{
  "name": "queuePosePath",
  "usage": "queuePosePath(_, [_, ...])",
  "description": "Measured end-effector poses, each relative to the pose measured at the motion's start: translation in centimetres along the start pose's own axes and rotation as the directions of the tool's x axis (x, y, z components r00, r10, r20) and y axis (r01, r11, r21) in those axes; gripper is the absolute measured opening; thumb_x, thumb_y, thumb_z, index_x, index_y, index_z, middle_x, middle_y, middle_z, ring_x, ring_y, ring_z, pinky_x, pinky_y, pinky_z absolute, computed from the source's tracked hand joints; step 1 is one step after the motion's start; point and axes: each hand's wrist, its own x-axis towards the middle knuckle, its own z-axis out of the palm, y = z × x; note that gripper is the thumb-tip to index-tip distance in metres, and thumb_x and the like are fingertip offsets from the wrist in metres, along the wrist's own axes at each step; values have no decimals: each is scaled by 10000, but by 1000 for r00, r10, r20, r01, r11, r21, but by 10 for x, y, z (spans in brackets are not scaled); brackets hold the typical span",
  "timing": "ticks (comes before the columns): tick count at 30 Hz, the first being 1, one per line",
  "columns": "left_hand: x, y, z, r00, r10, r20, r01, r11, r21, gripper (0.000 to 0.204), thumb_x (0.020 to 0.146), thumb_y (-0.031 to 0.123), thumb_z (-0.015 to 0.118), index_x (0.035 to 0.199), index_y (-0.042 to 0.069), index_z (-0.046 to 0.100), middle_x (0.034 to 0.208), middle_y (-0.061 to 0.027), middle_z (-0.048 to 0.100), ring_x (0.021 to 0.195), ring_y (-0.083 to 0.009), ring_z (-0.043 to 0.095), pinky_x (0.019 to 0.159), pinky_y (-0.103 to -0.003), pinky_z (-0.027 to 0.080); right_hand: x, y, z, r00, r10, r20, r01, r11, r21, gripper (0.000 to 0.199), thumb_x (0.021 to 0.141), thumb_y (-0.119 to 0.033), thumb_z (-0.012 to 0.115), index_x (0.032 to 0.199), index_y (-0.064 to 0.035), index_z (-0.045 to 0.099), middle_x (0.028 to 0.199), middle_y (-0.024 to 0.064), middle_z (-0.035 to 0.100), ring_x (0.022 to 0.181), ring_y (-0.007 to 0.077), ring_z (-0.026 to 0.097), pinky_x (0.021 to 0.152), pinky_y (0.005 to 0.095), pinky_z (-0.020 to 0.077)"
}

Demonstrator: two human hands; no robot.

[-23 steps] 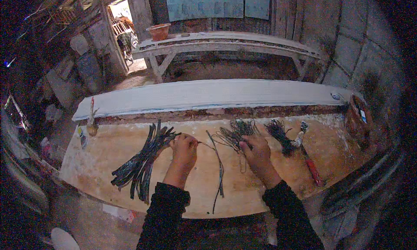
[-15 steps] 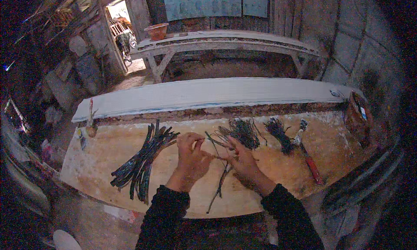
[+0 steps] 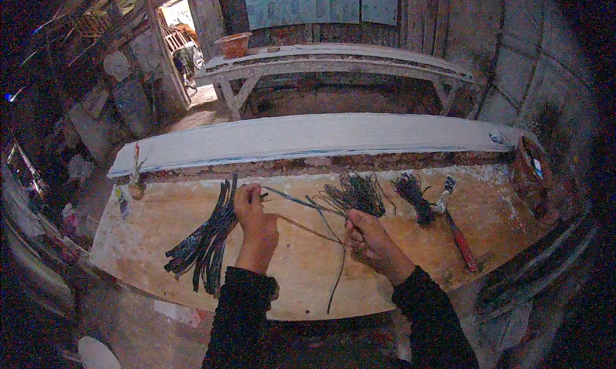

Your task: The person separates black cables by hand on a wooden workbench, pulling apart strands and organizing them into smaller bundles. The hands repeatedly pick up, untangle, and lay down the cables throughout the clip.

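My right hand [image 3: 378,244] is closed on thin dark strips, which cross and hang from its fingers toward the near edge of a wooden board [image 3: 301,282]. One dark strip [image 3: 292,198] runs from there across to my left hand [image 3: 255,228], whose fingers are pinched at its other end. That hand sits against the right side of a bundle of flat black strips [image 3: 202,241]. Beyond my right hand lies a loose tangle of thin dark strands [image 3: 359,192]. A smaller dark bunch [image 3: 412,197] is to its right.
A red-handled brush [image 3: 461,241] lies on the right, below a basket-like container [image 3: 531,167]. A small brush [image 3: 136,176] stands at the far left. Behind the board runs a long white-coated plank [image 3: 321,135]. Farther back, a bench [image 3: 346,64] carries an orange pot [image 3: 234,45].
My hands have moved apart: the left went left toward the black bundle, the right slightly right and down. A strip now stretches between them, and the hanging strip has swung right.
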Motion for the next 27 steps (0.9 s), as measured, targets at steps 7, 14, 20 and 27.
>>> queuePosePath(7, [6, -17, 0, 986, -165, 24, 167, 971, -173, 102, 869, 49, 553, 961, 82, 581, 913, -15, 535, 817, -168, 553, 688, -324, 475, -5, -8, -25, 957, -287, 49, 291, 949, -118, 192, 955, -308, 484, 865, -139, 488, 715, -35, 438, 648, 56, 430, 562, 212, 423])
queuePosePath(14, [36, -90, -32, 724, 478, 498, -680, 617, 397, 255, 739, 16, 663, 974, 20, 563, 915, -106, 582, 824, -261, 606, 704, -366, 505, 35, -1, -64, 820, -571, -29, 563, 797, 219, 248, 918, -385, 563, 834, -151, 557, 662, -43, 478, 548, 94, 447, 579, 254, 444])
queuePosePath(20, [-10, -44, -7, 906, 132, 401, -266, 916, 300, 137, 787, 20, 675, 915, 5, 628, 807, -88, 625, 680, -182, 595, 569, -269, 495, 18, -7, -41, 848, -505, -157, 529, 804, 270, 201, 903, -319, 602, 892, -119, 579, 724, -23, 528, 610, 108, 504, 660, 294, 488])
queuePosePath(27, [-51, -47, 26, 589, -433, 683, 722, 661, -204, 58, 882, 52, 602, 926, 17, 588, 848, -33, 604, 749, -116, 576, 583, -274, 492, 14, 3, 1, 980, -181, 80, 186, 981, -62, 214, 896, -299, 611, 898, -85, 604, 693, -16, 561, 563, 93, 544, 495, 229, 448])
